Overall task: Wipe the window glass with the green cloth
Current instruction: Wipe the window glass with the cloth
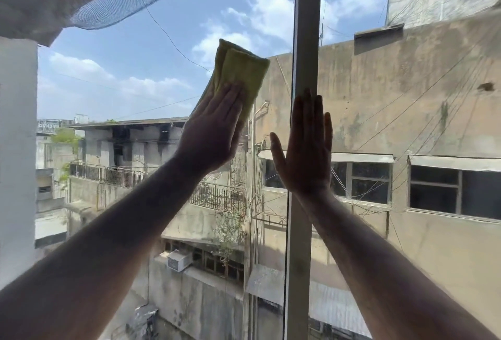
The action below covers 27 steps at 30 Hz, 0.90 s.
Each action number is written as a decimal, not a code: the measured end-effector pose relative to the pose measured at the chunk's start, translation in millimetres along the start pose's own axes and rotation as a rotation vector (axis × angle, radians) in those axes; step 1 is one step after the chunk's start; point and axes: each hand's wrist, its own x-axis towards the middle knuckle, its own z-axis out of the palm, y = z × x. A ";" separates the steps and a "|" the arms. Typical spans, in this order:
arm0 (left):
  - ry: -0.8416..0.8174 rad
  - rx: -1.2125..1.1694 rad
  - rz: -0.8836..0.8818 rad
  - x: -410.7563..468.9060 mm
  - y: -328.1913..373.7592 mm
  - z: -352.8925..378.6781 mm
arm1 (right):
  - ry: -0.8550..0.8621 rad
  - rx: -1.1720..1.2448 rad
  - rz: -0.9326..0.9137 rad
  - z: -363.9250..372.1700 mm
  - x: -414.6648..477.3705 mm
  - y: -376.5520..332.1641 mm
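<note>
The left hand point(214, 133) is flat, fingers straight and together, and presses a folded green cloth point(238, 74) against the window glass point(168, 49). Its grip is not closed around the cloth; the open palm just pins the lower part of it to the pane. The top of the cloth sticks up above the fingertips, tilted a little to the right, in front of the blue sky.

The right hand point(305, 150) is flat and open too, with nothing in it. It rests on the grey upright window frame point(306, 28), just to the right of the cloth hand, thumb spread out to the left.

Far outside, through the glass, stand old tan buildings point(406, 82), many wires and a white air conditioner point(177, 259) low down.
</note>
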 end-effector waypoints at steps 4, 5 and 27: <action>0.101 0.000 -0.234 19.3 -36.0 -0.5 | -0.007 0.012 -0.001 -0.6 0.1 -0.5; 0.120 -0.026 -0.327 26.5 -39.5 -1.2 | -0.006 0.013 0.000 -0.8 0.0 -0.4; -0.066 0.051 0.083 -13.9 -6.1 -4.0 | -0.027 0.003 0.005 -4.1 -1.1 -2.2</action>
